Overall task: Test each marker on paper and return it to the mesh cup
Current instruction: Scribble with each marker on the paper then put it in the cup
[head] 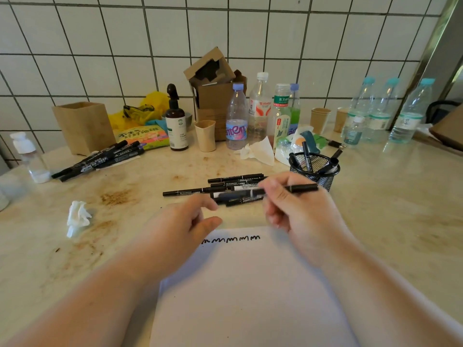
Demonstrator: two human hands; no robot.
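My right hand (293,209) grips a black marker (302,188) that lies level, its capped end pointing right toward the black mesh cup (316,172). The cup stands just beyond the hand and holds several markers. My left hand (185,221) hovers over the top left of the white paper (250,291), fingers loosely curled, holding nothing. A row of black scribbles (231,239) runs along the paper's upper part. Several black markers (225,187) lie in a pile beyond the paper, between my hands.
Another heap of markers (100,160) lies at the left, in front of a brown box (84,126). A crumpled tissue (77,217) sits left of the paper. Water bottles (236,118), a dark spray bottle (177,121), paper cups and a carton stand along the tiled wall.
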